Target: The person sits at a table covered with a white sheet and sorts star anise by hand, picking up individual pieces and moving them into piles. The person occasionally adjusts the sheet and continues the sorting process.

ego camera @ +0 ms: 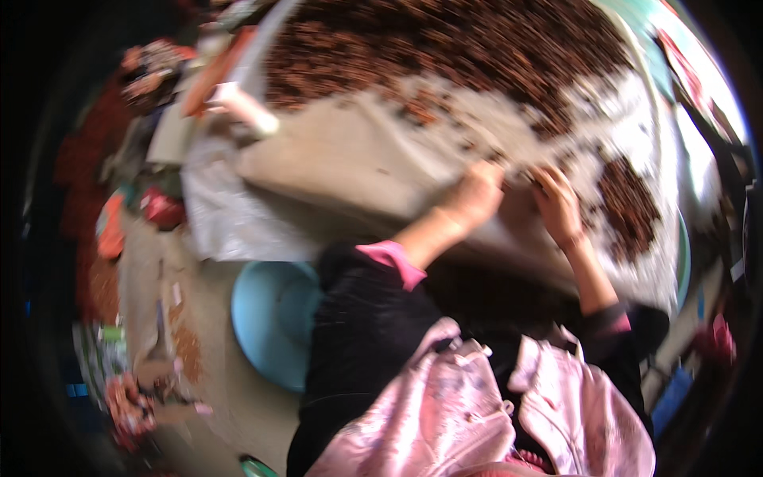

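My left hand (480, 194) hovers or rests at the near part of a pale plastic-covered surface (346, 155), its fingers curled inward. My right hand (557, 206) is close beside it, fingers bent toward the left hand. Small dark bits lie around the fingertips; blur hides whether either hand pinches one. Beyond the hands spreads a large heap of reddish-brown dried pieces (453, 42), too blurred to name. To the right of my right hand sits a smaller pile of similar dark pieces (629, 208). A few loose pieces (420, 110) are scattered between.
A blue plastic basin (274, 322) stands on the floor by my left leg. A pale pink cylindrical object (247, 110) lies at the surface's left edge. Farther left are a red bag-like item (162, 208) and orange clutter (111, 226). Clear plastic sheeting (226, 208) hangs over the left edge.
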`<state>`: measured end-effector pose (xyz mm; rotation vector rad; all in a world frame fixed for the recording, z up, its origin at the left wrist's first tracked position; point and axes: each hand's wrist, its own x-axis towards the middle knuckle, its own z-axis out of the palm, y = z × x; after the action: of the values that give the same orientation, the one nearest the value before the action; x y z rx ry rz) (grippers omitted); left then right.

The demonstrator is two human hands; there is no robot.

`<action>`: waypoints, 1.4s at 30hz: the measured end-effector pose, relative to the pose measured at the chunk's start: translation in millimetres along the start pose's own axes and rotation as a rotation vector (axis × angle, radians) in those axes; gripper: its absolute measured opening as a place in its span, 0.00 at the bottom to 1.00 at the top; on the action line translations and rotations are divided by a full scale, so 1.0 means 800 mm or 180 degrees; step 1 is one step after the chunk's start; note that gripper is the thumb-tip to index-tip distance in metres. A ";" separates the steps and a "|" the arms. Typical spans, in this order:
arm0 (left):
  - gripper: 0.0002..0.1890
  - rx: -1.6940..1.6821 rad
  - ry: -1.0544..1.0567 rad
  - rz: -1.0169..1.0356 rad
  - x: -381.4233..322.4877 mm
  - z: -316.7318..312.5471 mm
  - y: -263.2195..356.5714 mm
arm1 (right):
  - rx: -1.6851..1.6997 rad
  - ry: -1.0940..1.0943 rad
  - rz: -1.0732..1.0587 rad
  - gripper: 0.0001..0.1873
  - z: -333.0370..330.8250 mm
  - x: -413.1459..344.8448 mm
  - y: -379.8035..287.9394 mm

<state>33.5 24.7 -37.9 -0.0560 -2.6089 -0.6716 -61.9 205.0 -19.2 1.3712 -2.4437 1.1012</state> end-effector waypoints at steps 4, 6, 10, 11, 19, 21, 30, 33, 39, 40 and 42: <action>0.10 -0.0856 0.0117 -0.0774 0.004 -0.010 0.003 | -0.0010 0.0061 0.0281 0.19 -0.014 -0.002 0.013; 0.14 -0.0951 -0.0003 -0.0995 0.005 -0.020 0.014 | -0.0311 0.0188 0.0140 0.23 -0.015 0.001 0.004; 0.14 -0.1766 -0.0112 -0.1028 0.012 -0.032 0.033 | 0.0091 -0.0107 -0.0641 0.24 -0.002 0.008 -0.032; 0.15 -0.2209 -0.0185 -0.1194 0.014 -0.034 0.034 | 0.0302 -0.0192 -0.0596 0.22 0.002 0.012 -0.038; 0.09 -0.1800 -0.1019 -0.1248 0.003 -0.039 0.036 | 0.2056 -0.0474 0.1491 0.14 -0.013 -0.003 -0.045; 0.08 -0.1407 -0.0892 -0.1136 0.001 -0.036 0.042 | 0.2306 -0.0478 0.1772 0.15 -0.013 -0.004 -0.044; 0.09 -0.0141 -0.0711 -0.0958 0.001 -0.042 0.050 | 0.0474 0.0180 0.0496 0.08 -0.013 -0.011 -0.030; 0.09 -0.0033 -0.0826 -0.0874 -0.005 -0.032 0.043 | 0.0153 0.0552 0.0491 0.05 -0.023 -0.002 -0.006; 0.09 -0.0001 -0.0582 -0.0314 -0.005 -0.006 0.036 | -0.1253 -0.0250 -0.0048 0.09 -0.014 0.009 0.013; 0.09 -0.0082 -0.0555 -0.0560 -0.004 -0.005 0.037 | -0.1302 -0.0160 -0.0338 0.08 -0.006 0.012 0.013; 0.09 -0.0089 -0.0394 -0.0717 -0.002 -0.006 0.040 | -0.1220 -0.0387 -0.0164 0.08 0.003 0.020 0.018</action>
<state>41.2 50.4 -20.3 0.1966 -2.7504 -0.8056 -81.8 197.0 -21.5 1.3969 -2.5117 0.5118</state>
